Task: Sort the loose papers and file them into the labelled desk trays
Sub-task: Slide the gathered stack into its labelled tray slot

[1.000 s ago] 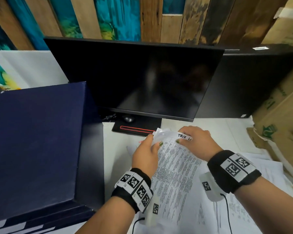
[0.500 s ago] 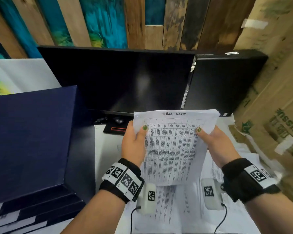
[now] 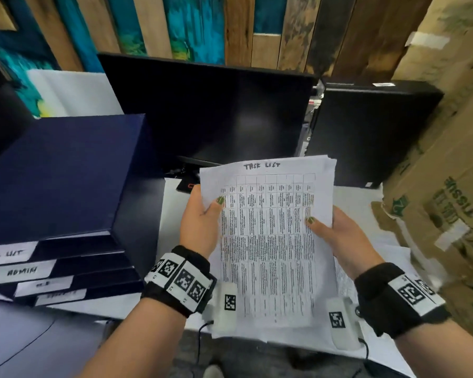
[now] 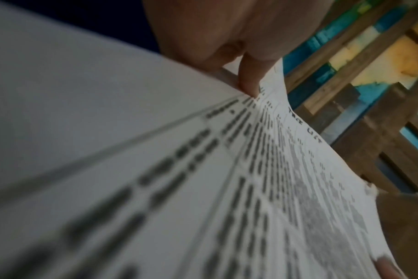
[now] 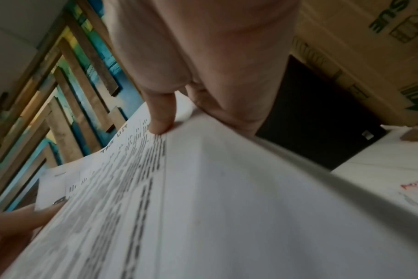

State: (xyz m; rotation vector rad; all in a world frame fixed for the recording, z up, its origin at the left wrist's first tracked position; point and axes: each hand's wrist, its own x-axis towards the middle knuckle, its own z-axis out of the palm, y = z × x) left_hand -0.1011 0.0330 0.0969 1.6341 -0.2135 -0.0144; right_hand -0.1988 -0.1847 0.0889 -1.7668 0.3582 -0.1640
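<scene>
I'm gripping the "Task List" paper stack [image 3: 268, 241] w/ left hand [image 3: 200, 222] & right hand [image 3: 339, 236], raised above desk; loose sheets could be slipping before reaching Task List tray [image 3: 8, 253], far left.

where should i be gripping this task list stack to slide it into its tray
Keep the task list stack pinched at its long side edges, left hand and right hand opposite, thumbs on top. That likely keeps the limp sheets flat and their top edge free.

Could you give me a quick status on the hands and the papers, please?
Left hand and right hand grip the TASK LIST stack by its sides, off the desk. Tray labelled TASK LIST at left. Path looks clear.
</scene>
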